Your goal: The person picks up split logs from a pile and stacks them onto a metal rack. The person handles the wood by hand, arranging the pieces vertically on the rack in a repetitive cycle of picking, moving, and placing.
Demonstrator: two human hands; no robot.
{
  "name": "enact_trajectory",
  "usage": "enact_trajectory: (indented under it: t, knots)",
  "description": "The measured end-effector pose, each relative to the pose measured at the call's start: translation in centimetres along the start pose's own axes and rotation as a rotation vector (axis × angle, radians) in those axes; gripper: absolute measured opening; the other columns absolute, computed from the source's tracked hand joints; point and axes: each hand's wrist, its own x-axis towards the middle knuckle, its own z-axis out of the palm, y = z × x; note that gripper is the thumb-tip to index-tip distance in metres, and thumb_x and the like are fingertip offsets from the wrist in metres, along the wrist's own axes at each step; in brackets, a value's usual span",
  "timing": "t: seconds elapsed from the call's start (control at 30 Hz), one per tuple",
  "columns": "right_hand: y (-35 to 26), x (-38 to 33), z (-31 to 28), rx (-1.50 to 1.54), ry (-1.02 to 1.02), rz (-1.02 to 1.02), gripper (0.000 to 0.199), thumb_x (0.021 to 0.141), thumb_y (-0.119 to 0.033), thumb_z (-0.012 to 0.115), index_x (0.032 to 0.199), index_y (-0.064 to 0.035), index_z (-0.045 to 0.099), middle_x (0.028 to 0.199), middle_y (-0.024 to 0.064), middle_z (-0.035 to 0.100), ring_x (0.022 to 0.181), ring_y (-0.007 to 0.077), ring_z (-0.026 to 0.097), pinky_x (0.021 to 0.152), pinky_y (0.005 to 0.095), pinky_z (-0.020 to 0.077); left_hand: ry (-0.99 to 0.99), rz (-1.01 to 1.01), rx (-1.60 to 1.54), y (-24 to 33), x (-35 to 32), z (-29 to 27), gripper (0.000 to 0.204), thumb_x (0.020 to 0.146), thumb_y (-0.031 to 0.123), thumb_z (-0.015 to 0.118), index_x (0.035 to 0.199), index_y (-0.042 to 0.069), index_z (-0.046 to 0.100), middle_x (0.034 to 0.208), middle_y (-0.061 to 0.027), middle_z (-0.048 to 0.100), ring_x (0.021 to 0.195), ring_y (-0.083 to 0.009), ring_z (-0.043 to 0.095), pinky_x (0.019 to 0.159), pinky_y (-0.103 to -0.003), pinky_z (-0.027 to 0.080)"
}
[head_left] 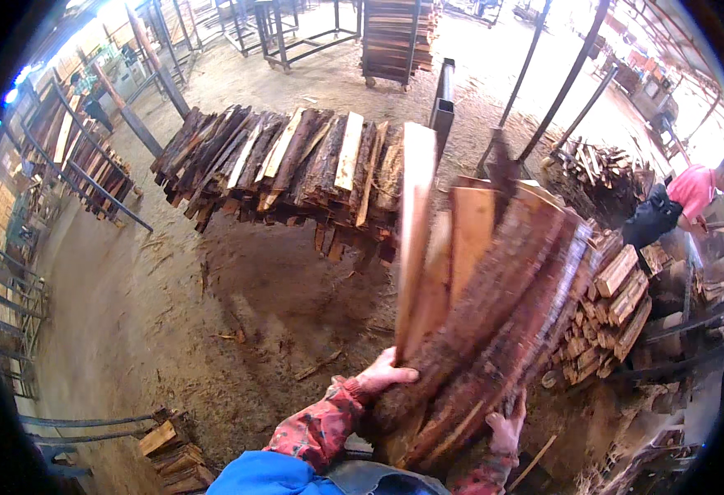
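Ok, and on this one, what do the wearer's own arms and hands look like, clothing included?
The left grip and right grip are bare hands, with no gloves visible. The left sleeve is red with a dark, blotchy pattern; the right sleeve, only partly in view, looks similarly patterned. Bright blue fabric shows beside the left sleeve.

Between your hands (385,374) are wood slabs (502,285). Ahead, to their left, lies a slab pile (296,157); to their right, a lumber stack (622,301), a co-worker (690,196) beyond.
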Motion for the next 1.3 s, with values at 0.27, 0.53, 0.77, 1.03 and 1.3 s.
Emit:
enact_trajectory:
  t: [0.27, 0.53, 0.77, 1.03, 1.3]
  knots:
    - [-0.2, 12.0, 13.9, -0.325, -0.464, 0.060, 0.076, 0.069, -0.007, 0.076, 0.133, 0.0040, 0.037, 0.118, 0.0099, 0.056, 0.107, 0.0195, 0.053, 0.096, 0.0313, 0.0402, 0.419, 0.194, -0.318, 2.2, -3.0, -10.2, 0.069, 0.072, 0.020, 0.071, 0.131, -0.001, 0.043, 0.119, -0.0109, 0.058, 0.101, -0.0243, 0.059, 0.088, -0.038, 0.049]
    - [1.7, 17.2, 16.6, -0.180, -0.642, 0.072, 0.076, 0.069, -0.012, 0.077, 0.133, 0.0033, 0.038, 0.123, 0.0106, 0.054, 0.112, 0.0198, 0.052, 0.100, 0.0331, 0.0376, 0.668, 0.204, -0.215, 3.3, -2.3, -10.2, 0.059, 0.077, 0.024, 0.069, 0.127, -0.002, 0.049, 0.112, -0.0088, 0.060, 0.100, -0.0210, 0.058, 0.088, -0.034, 0.047]
    - [3.4, 18.1, 15.3, -0.120, -0.667, 0.149, 0.078, 0.069, -0.017, 0.075, 0.135, 0.0037, 0.037, 0.124, 0.0107, 0.054, 0.112, 0.0220, 0.052, 0.099, 0.0323, 0.0389, 0.656, 0.179, -0.154, 2.8, -2.6, -8.7, 0.060, 0.080, 0.026, 0.069, 0.129, -0.002, 0.047, 0.115, -0.0069, 0.058, 0.102, -0.0165, 0.054, 0.090, -0.031, 0.044]
    - [4.7, 18.2, 15.0, -0.065, -0.638, 0.165, 0.086, 0.069, -0.018, 0.071, 0.141, 0.0044, 0.029, 0.130, 0.0126, 0.049, 0.115, 0.0242, 0.050, 0.100, 0.0328, 0.0380, 0.610, 0.236, -0.061, 2.9, -2.5, -9.2, 0.071, 0.081, 0.031, 0.071, 0.137, 0.001, 0.039, 0.124, -0.0072, 0.052, 0.112, -0.0165, 0.049, 0.098, -0.031, 0.038]
    - [3.8, 14.2, 17.5, 0.022, -0.614, 0.055, 0.084, 0.073, -0.018, 0.070, 0.142, 0.0006, 0.026, 0.127, 0.0129, 0.049, 0.110, 0.0251, 0.053, 0.095, 0.0357, 0.0429, 0.469, 0.336, -0.004, 4.8, -4.2, -11.3, 0.075, 0.080, 0.031, 0.073, 0.139, 0.002, 0.038, 0.127, -0.0067, 0.051, 0.112, -0.0156, 0.048, 0.099, -0.030, 0.038]
